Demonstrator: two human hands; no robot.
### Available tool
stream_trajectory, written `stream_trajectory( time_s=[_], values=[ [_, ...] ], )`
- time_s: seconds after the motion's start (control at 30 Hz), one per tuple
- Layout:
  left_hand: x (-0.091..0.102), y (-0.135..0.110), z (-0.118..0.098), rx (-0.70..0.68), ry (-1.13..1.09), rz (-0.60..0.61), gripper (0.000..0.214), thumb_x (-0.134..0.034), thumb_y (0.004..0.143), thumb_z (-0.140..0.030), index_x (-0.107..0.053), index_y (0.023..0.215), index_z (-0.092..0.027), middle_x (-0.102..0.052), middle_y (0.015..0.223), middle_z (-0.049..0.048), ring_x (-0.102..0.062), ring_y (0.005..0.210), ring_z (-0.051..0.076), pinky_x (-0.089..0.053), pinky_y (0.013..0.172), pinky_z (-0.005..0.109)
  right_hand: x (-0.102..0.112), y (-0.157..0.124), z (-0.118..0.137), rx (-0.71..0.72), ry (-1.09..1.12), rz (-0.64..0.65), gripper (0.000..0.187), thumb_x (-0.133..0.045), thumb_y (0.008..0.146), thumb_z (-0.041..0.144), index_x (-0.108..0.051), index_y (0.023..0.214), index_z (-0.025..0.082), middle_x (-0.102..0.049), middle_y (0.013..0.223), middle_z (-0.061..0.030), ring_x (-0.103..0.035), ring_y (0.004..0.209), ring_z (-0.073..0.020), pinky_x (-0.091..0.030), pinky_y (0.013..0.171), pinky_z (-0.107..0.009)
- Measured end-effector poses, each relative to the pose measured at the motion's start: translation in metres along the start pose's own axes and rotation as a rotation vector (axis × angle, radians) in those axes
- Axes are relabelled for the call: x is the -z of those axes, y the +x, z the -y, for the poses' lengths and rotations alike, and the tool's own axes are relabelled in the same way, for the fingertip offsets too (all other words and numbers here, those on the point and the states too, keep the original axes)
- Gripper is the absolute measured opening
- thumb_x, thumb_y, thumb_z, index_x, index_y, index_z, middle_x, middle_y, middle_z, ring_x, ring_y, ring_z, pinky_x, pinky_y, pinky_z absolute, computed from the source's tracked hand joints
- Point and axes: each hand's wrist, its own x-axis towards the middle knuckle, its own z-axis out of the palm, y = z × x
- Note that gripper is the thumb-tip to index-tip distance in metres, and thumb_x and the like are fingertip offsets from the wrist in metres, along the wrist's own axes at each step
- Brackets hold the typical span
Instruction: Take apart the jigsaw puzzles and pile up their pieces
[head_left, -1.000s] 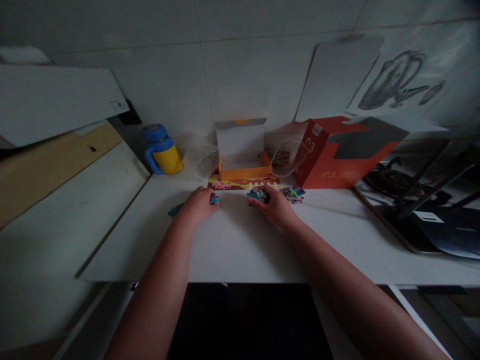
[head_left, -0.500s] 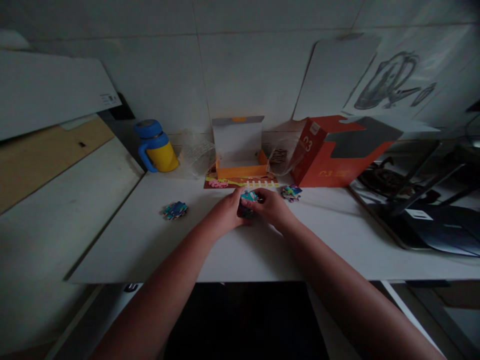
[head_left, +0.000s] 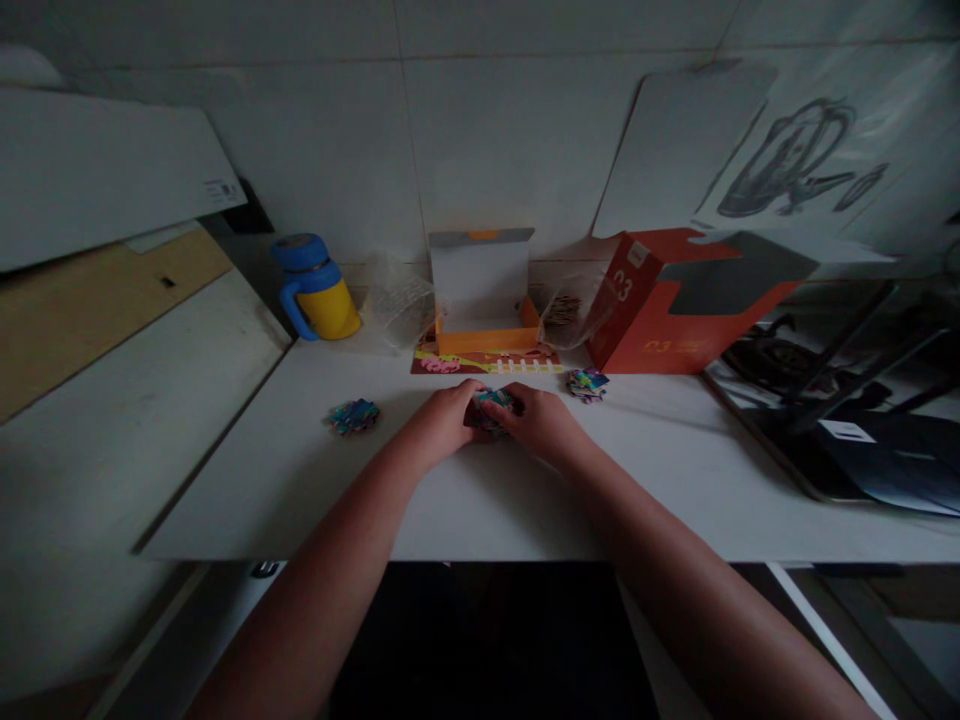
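Note:
Between my two hands, a stack of jigsaw puzzle pieces (head_left: 493, 400) with teal and green print is held just over the white table. My left hand (head_left: 452, 415) is wrapped round its left side. From the right, my right hand (head_left: 531, 412) grips the same pieces, its thumb lying across the front. Fingers hide much of the stack. A small pile of blue-teal puzzle pieces (head_left: 354, 416) lies to the left on the table, and another pile, purple and green (head_left: 587, 384), lies to the right beyond my right hand.
An open orange box (head_left: 487, 342) stands against the wall on a printed sheet (head_left: 439, 365). Clear plastic bags (head_left: 397, 305) flank it. A blue and yellow jug (head_left: 319, 290) stands at left. A large red-orange box (head_left: 675, 325) and a dark device with antennas (head_left: 885, 440) occupy the right.
The held stack has tilted flatter and the hands have closed in around it. The whole view has shifted slightly. The side piles look unchanged.

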Motion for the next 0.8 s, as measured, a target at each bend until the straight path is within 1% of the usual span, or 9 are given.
stream_trajectory(
  time_s=[0.2, 0.3, 0.37, 0.5, 0.57, 0.63, 0.7, 0.73, 0.8],
  values=[
    [-0.001, 0.0, -0.003, 0.016, -0.04, 0.007, 0.067, -0.09, 0.068, -0.011, -0.063, 0.129, -0.024, -0.08, 0.106, 0.0058, -0.076, 0.098, 0.025, -0.057, 0.084, 0.033, 0.0, 0.002, -0.002, -0.08, 0.033, 0.061, 0.049, -0.062, 0.094, 0.066, -0.07, 0.109, 0.02, -0.077, 0.092, -0.0111, -0.068, 0.077, -0.0241, -0.039, 0.063, -0.031],
    [0.0, 0.0, -0.005, 0.013, -0.054, 0.019, 0.063, -0.089, 0.069, -0.012, -0.064, 0.125, -0.025, -0.08, 0.103, 0.0039, -0.077, 0.096, 0.025, -0.057, 0.082, 0.032, 0.002, 0.004, -0.006, -0.124, 0.094, 0.069, 0.056, -0.068, 0.088, 0.07, -0.068, 0.113, 0.02, -0.077, 0.098, -0.012, -0.069, 0.081, -0.0248, -0.043, 0.066, -0.031],
    [0.001, 0.0, -0.005, -0.001, -0.042, 0.019, 0.062, -0.09, 0.07, -0.014, -0.064, 0.125, -0.025, -0.08, 0.102, 0.0035, -0.076, 0.095, 0.024, -0.057, 0.081, 0.032, 0.004, 0.004, -0.006, -0.14, 0.137, 0.082, 0.06, -0.073, 0.082, 0.073, -0.067, 0.113, 0.021, -0.077, 0.098, -0.0108, -0.069, 0.081, -0.0243, -0.045, 0.066, -0.032],
    [-0.001, -0.001, -0.008, -0.045, 0.032, 0.012, 0.057, -0.086, 0.075, -0.019, -0.064, 0.128, -0.026, -0.079, 0.113, 0.0059, -0.075, 0.103, 0.026, -0.056, 0.086, 0.033, 0.007, -0.001, -0.002, -0.107, 0.239, 0.107, 0.059, -0.08, 0.078, 0.066, -0.065, 0.114, 0.022, -0.075, 0.095, -0.0069, -0.067, 0.08, -0.0224, -0.046, 0.066, -0.031],
    [-0.002, -0.001, -0.01, -0.066, 0.057, 0.01, 0.053, -0.081, 0.079, -0.019, -0.063, 0.129, -0.026, -0.078, 0.118, 0.0069, -0.074, 0.106, 0.027, -0.056, 0.088, 0.034, 0.007, -0.004, 0.0, -0.104, 0.281, 0.101, 0.057, -0.082, 0.078, 0.061, -0.065, 0.116, 0.022, -0.075, 0.094, -0.0056, -0.066, 0.08, -0.0216, -0.047, 0.067, -0.031],
    [-0.001, -0.001, -0.01, -0.086, 0.045, 0.024, 0.055, -0.079, 0.08, -0.017, -0.062, 0.132, -0.026, -0.077, 0.119, 0.0072, -0.074, 0.106, 0.026, -0.056, 0.088, 0.034, 0.005, -0.004, -0.001, -0.106, 0.298, 0.098, 0.057, -0.083, 0.077, 0.06, -0.064, 0.116, 0.023, -0.075, 0.094, -0.0048, -0.066, 0.08, -0.0212, -0.047, 0.068, -0.03],
    [0.008, -0.002, -0.007, -0.096, 0.03, 0.043, 0.061, -0.079, 0.08, -0.017, -0.06, 0.137, -0.025, -0.077, 0.118, 0.0074, -0.074, 0.103, 0.024, -0.056, 0.088, 0.033, 0.001, -0.004, -0.004, -0.096, 0.31, 0.105, 0.06, -0.084, 0.075, 0.063, -0.064, 0.115, 0.023, -0.074, 0.092, -0.0042, -0.067, 0.079, -0.0211, -0.048, 0.067, -0.03],
    [0.016, -0.003, -0.003, -0.092, 0.034, 0.044, 0.063, -0.08, 0.08, -0.017, -0.059, 0.139, -0.025, -0.076, 0.119, 0.0074, -0.073, 0.102, 0.023, -0.056, 0.088, 0.033, 0.0, -0.003, -0.007, -0.089, 0.323, 0.114, 0.062, -0.084, 0.075, 0.065, -0.063, 0.116, 0.023, -0.074, 0.091, -0.0039, -0.067, 0.079, -0.021, -0.048, 0.066, -0.03],
    [0.04, -0.007, 0.007, -0.062, 0.106, -0.022, 0.062, -0.083, 0.079, -0.021, -0.06, 0.137, -0.024, -0.072, 0.127, 0.0088, -0.07, 0.108, 0.023, -0.056, 0.094, 0.034, -0.003, -0.001, -0.012, -0.084, 0.351, 0.133, 0.066, -0.084, 0.074, 0.068, -0.063, 0.117, 0.024, -0.074, 0.088, -0.0033, -0.067, 0.076, -0.0206, -0.047, 0.063, -0.03]
  ],
)
